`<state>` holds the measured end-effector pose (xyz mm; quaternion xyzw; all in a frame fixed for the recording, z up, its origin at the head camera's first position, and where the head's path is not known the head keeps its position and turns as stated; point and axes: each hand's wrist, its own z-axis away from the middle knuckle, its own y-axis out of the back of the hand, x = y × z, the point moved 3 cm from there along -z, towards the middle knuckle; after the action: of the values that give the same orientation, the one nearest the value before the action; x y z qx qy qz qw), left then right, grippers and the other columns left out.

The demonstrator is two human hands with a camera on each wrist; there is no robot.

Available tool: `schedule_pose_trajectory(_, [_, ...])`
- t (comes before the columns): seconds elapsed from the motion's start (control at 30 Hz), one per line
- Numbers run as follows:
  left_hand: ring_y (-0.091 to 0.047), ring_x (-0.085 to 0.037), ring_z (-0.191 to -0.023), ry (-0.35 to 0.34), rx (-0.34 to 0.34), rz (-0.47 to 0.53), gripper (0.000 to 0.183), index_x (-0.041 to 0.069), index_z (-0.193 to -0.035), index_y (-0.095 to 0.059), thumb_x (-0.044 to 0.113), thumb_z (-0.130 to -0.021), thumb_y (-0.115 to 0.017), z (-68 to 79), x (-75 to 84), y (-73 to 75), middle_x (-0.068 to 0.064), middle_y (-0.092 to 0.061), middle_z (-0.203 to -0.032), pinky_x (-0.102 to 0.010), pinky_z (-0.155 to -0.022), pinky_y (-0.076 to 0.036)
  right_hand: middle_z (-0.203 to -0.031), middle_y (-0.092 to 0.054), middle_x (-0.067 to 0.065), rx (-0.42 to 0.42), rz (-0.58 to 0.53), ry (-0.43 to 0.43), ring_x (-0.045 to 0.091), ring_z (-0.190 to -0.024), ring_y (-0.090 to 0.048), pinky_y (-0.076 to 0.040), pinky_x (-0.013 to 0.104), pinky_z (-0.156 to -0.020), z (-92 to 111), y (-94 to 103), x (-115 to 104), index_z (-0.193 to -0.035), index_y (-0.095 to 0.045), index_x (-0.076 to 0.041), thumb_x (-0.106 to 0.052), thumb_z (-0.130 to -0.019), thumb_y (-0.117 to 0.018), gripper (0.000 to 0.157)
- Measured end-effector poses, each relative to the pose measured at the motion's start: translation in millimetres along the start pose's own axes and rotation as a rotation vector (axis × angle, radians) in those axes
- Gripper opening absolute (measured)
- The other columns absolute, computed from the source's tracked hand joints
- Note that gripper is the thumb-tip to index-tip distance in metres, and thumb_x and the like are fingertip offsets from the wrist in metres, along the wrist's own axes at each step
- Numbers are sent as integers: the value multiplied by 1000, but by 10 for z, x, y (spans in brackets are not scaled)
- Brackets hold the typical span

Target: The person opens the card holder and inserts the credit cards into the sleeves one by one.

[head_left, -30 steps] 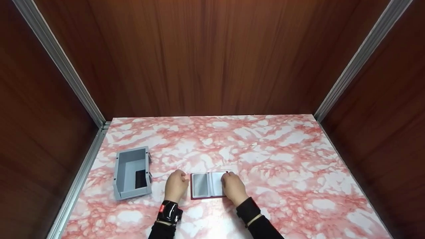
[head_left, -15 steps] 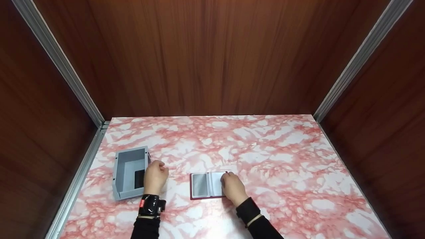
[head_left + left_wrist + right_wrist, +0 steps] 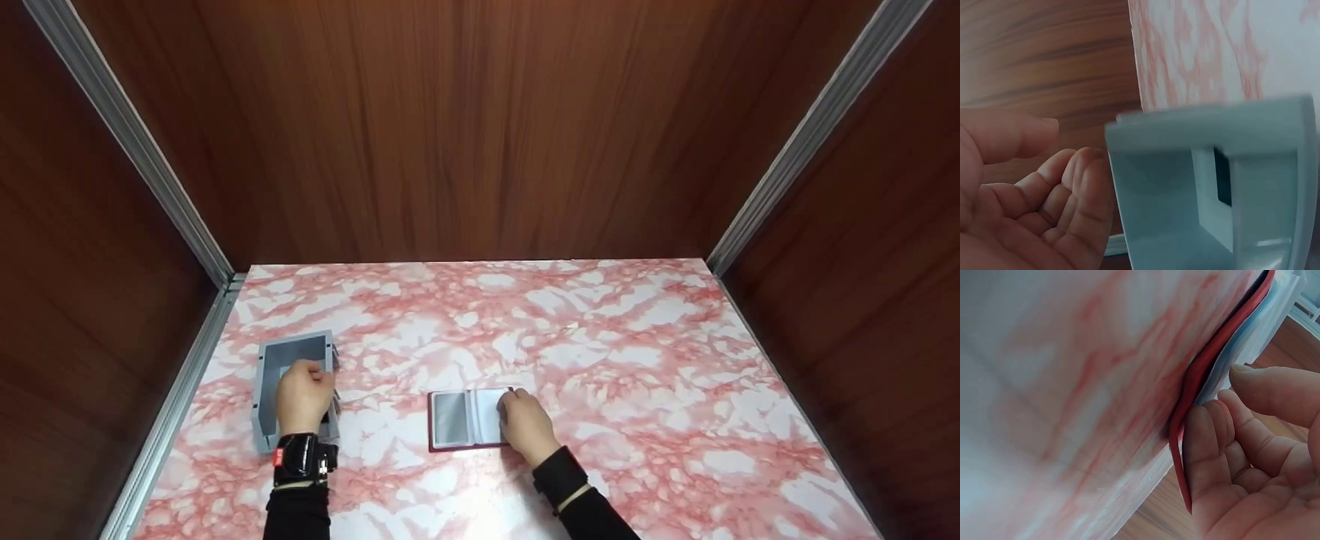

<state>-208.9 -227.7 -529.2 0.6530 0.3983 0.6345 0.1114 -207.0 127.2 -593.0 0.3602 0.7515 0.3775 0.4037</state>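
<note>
My left hand (image 3: 302,397) hovers over the grey plastic bin (image 3: 267,390) with nothing in it. The left wrist view shows its thumb apart from loosely bent fingers (image 3: 1086,208), beside the bin's wall (image 3: 1264,197). A small black item (image 3: 1222,177) lies inside the bin, mostly hidden. On the table, a red-covered card holder (image 3: 451,420) lies spread open, showing clear plastic sleeves. My right hand (image 3: 527,426) holds its right edge. In the right wrist view, the fingers (image 3: 1204,450) rest against the red cover (image 3: 1216,346) and the thumb touches the sleeves (image 3: 1235,337).
The table (image 3: 637,375) has a pink and white marbled top. Brown wood-grain panels (image 3: 465,135) stand at the back and both sides, with metal rails (image 3: 172,180) at the corners. The bin stands near the table's left side.
My left hand has moved left from beside the card holder to over the bin, covering the black item in the head view. The right hand and card holder have stayed put.
</note>
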Motion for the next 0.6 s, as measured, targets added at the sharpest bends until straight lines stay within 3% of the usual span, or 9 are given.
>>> schedule_pose_trajectory(0.17, [-62, -45, -90, 45, -28, -65, 29, -13, -112, -60, 8, -92, -56, -35, -139, 48, -30, -65, -101, -56, -80, -48, -77, -56, 9, 5, 0, 2, 30, -68, -59, -51, 42, -63, 1, -3, 2, -79, -61, -3, 4, -75, -73, 15])
schedule_pose_trajectory(0.37, [-61, -49, -90, 73, -38, -133, 28, -13, -104, -60, 9, -87, -55, -70, -277, 50, -31, -64, -99, -59, -79, -47, -77, -55, 9, 0, -1, 5, 30, -69, -59, -51, 42, -63, -2, 1, 2, -79, -61, -3, 4, -75, -73, 15])
schedule_pose_trajectory(0.6, [-61, -48, -86, 118, -132, -186, 26, -11, -97, -59, 12, -88, -51, -98, -357, 25, -31, -64, -96, -59, -73, -47, -79, -56, 9, -20, -3, -12, 30, -71, -60, -52, 42, -64, 1, -4, 3, -81, -62, -3, 3, -75, -75, 16])
